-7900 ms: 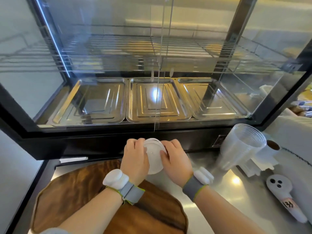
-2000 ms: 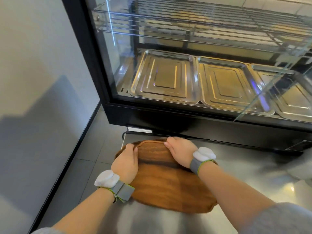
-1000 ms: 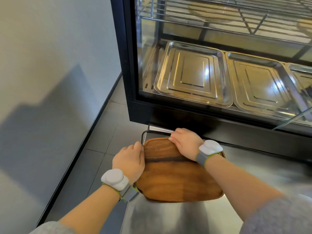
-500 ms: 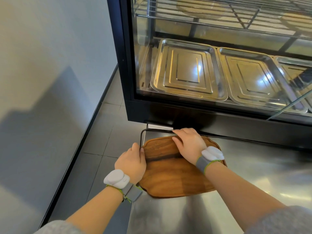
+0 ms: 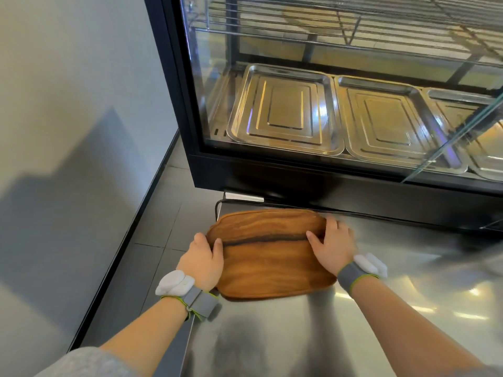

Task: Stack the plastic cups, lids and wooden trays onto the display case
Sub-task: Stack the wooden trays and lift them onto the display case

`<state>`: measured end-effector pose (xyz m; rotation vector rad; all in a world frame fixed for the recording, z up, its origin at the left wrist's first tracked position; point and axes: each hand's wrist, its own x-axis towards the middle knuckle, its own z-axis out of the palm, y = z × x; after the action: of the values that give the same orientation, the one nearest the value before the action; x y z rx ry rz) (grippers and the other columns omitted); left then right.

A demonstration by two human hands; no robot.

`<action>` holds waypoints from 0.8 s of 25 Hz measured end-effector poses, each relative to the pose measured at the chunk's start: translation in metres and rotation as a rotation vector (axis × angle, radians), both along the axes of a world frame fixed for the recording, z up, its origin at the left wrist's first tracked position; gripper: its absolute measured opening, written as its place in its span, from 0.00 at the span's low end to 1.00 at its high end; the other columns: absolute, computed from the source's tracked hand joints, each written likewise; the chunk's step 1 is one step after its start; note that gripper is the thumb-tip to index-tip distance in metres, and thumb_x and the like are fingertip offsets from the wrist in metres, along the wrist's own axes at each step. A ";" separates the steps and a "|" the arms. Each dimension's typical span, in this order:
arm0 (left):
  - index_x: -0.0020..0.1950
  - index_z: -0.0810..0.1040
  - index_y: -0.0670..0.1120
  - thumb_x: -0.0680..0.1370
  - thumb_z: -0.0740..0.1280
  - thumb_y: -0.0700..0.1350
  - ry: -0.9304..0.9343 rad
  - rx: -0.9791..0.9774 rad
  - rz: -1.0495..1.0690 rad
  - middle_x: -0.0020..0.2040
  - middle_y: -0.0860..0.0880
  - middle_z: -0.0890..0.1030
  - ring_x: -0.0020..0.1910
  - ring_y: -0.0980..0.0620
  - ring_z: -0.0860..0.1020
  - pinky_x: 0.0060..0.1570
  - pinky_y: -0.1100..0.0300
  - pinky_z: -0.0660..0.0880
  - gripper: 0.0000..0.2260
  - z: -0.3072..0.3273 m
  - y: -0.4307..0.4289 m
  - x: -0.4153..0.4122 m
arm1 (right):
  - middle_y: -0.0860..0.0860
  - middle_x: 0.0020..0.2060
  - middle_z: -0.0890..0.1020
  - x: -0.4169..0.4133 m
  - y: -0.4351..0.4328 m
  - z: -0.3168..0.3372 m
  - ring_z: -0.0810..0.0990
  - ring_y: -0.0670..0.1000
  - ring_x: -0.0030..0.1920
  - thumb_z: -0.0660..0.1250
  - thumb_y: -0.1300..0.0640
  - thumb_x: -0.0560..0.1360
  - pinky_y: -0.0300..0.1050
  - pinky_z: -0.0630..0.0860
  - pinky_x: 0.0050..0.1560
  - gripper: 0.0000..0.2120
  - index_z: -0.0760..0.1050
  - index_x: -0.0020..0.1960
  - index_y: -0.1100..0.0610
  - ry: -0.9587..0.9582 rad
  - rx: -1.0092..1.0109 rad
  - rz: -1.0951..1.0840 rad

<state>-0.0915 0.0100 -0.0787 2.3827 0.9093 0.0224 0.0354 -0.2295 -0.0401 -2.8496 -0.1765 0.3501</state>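
A brown wooden tray [image 5: 269, 257] with rounded corners lies at the left end of the steel counter, just in front of the display case [image 5: 340, 186]. My left hand [image 5: 202, 261] grips the tray's left edge, thumb on top. My right hand [image 5: 332, 247] holds its right edge, fingers curled over the rim. I cannot tell whether the tray rests on the counter or is slightly raised. No plastic cups or lids are in view.
The black-framed glass case holds steel pans [image 5: 283, 110] and wire racks [image 5: 326, 23]. A black cable [image 5: 272, 206] runs along the counter behind the tray. The steel counter [image 5: 326, 336] ends at the left over a grey tiled floor [image 5: 152, 227], beside a white wall.
My right hand has slid from the tray's far edge to its right edge. The tray has turned slightly, lying more square to the case. My left hand keeps its grip.
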 end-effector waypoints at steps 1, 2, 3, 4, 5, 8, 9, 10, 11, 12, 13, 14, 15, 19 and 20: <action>0.41 0.61 0.48 0.77 0.55 0.58 0.000 0.009 0.031 0.35 0.49 0.70 0.26 0.51 0.65 0.28 0.57 0.59 0.15 0.001 -0.004 -0.001 | 0.62 0.64 0.70 -0.002 -0.005 -0.001 0.69 0.64 0.62 0.59 0.42 0.76 0.54 0.67 0.62 0.31 0.59 0.71 0.61 0.021 -0.024 -0.026; 0.41 0.61 0.47 0.77 0.55 0.58 0.001 0.023 0.061 0.37 0.46 0.72 0.27 0.49 0.65 0.29 0.56 0.60 0.15 0.001 -0.007 -0.002 | 0.62 0.62 0.71 -0.005 -0.009 -0.001 0.71 0.64 0.60 0.58 0.41 0.76 0.53 0.68 0.60 0.30 0.62 0.67 0.63 0.036 -0.042 -0.050; 0.41 0.62 0.46 0.77 0.56 0.57 0.004 0.038 0.085 0.39 0.43 0.74 0.29 0.45 0.67 0.31 0.55 0.62 0.15 0.003 -0.010 -0.002 | 0.63 0.60 0.72 -0.007 -0.013 -0.002 0.73 0.64 0.58 0.57 0.40 0.76 0.53 0.70 0.58 0.29 0.65 0.63 0.63 0.047 -0.055 -0.071; 0.42 0.62 0.45 0.78 0.56 0.56 0.014 0.051 0.100 0.42 0.41 0.75 0.32 0.42 0.70 0.33 0.54 0.63 0.15 0.004 -0.015 -0.002 | 0.63 0.58 0.72 -0.009 -0.017 -0.002 0.74 0.65 0.55 0.56 0.39 0.76 0.53 0.71 0.55 0.27 0.67 0.60 0.63 0.055 -0.061 -0.085; 0.43 0.64 0.44 0.78 0.56 0.56 0.024 0.055 0.102 0.44 0.39 0.76 0.35 0.39 0.73 0.35 0.53 0.65 0.15 0.007 -0.017 -0.002 | 0.63 0.57 0.73 -0.010 -0.018 -0.002 0.75 0.65 0.54 0.56 0.39 0.76 0.53 0.72 0.53 0.27 0.67 0.58 0.63 0.064 -0.055 -0.093; 0.49 0.69 0.38 0.79 0.56 0.53 0.047 0.030 0.095 0.49 0.36 0.77 0.44 0.35 0.76 0.40 0.51 0.69 0.17 0.015 -0.021 -0.001 | 0.63 0.56 0.72 -0.010 -0.019 -0.004 0.75 0.66 0.54 0.57 0.40 0.75 0.54 0.73 0.53 0.25 0.66 0.56 0.62 0.099 0.012 -0.090; 0.50 0.69 0.37 0.79 0.56 0.53 0.048 0.023 0.102 0.50 0.36 0.77 0.45 0.35 0.77 0.41 0.50 0.69 0.18 0.018 -0.023 -0.001 | 0.63 0.56 0.72 -0.009 -0.019 -0.004 0.75 0.66 0.54 0.58 0.40 0.75 0.55 0.74 0.54 0.24 0.66 0.55 0.61 0.110 0.046 -0.092; 0.50 0.69 0.36 0.79 0.56 0.52 0.043 0.018 0.111 0.50 0.35 0.77 0.45 0.35 0.76 0.42 0.50 0.69 0.18 0.021 -0.024 -0.002 | 0.63 0.56 0.72 -0.008 -0.020 -0.004 0.75 0.66 0.54 0.58 0.40 0.75 0.55 0.74 0.54 0.24 0.65 0.55 0.61 0.112 0.078 -0.097; 0.50 0.70 0.36 0.79 0.56 0.52 0.028 0.015 0.125 0.49 0.35 0.77 0.45 0.36 0.76 0.42 0.50 0.69 0.18 0.023 -0.027 -0.003 | 0.62 0.55 0.73 -0.008 -0.021 -0.002 0.75 0.65 0.53 0.59 0.40 0.75 0.54 0.74 0.53 0.23 0.65 0.54 0.61 0.108 0.106 -0.101; 0.51 0.70 0.36 0.79 0.56 0.52 0.007 0.011 0.146 0.49 0.35 0.77 0.46 0.36 0.76 0.43 0.50 0.69 0.18 0.026 -0.028 -0.005 | 0.62 0.54 0.75 -0.008 -0.022 -0.001 0.76 0.65 0.53 0.59 0.41 0.75 0.53 0.74 0.50 0.22 0.65 0.53 0.60 0.099 0.136 -0.100; 0.52 0.70 0.35 0.79 0.56 0.52 -0.021 0.007 0.169 0.49 0.35 0.77 0.47 0.35 0.76 0.43 0.50 0.69 0.18 0.028 -0.029 -0.006 | 0.61 0.52 0.76 -0.008 -0.023 0.002 0.77 0.63 0.51 0.60 0.41 0.75 0.51 0.73 0.46 0.21 0.63 0.51 0.59 0.094 0.166 -0.090; 0.53 0.69 0.35 0.79 0.57 0.52 -0.051 -0.001 0.190 0.49 0.35 0.77 0.47 0.35 0.76 0.43 0.51 0.68 0.18 0.030 -0.029 -0.009 | 0.61 0.50 0.78 -0.009 -0.024 0.005 0.78 0.62 0.49 0.60 0.41 0.75 0.49 0.72 0.43 0.20 0.61 0.49 0.58 0.090 0.198 -0.072; 0.53 0.69 0.36 0.79 0.56 0.52 -0.085 -0.010 0.205 0.49 0.35 0.77 0.47 0.35 0.76 0.43 0.51 0.67 0.18 0.033 -0.030 -0.011 | 0.60 0.48 0.79 -0.011 -0.026 0.008 0.78 0.62 0.47 0.60 0.41 0.75 0.48 0.71 0.40 0.19 0.60 0.48 0.57 0.081 0.228 -0.052; 0.50 0.67 0.38 0.79 0.56 0.52 -0.229 -0.032 0.251 0.46 0.37 0.75 0.42 0.39 0.73 0.42 0.51 0.66 0.16 0.047 -0.028 -0.017 | 0.59 0.51 0.78 -0.019 -0.028 0.025 0.78 0.62 0.48 0.60 0.40 0.74 0.50 0.74 0.43 0.22 0.62 0.52 0.58 0.022 0.380 -0.049; 0.49 0.66 0.38 0.79 0.56 0.52 -0.268 -0.031 0.252 0.44 0.39 0.74 0.41 0.40 0.72 0.41 0.52 0.66 0.16 0.052 -0.028 -0.018 | 0.59 0.54 0.77 -0.020 -0.029 0.031 0.78 0.62 0.50 0.61 0.40 0.74 0.52 0.75 0.46 0.24 0.62 0.56 0.59 0.006 0.421 -0.051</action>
<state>-0.1096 -0.0178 -0.0267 2.1558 1.0611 0.4123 0.0149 -0.2582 -0.0087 -2.4331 -0.1550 0.2734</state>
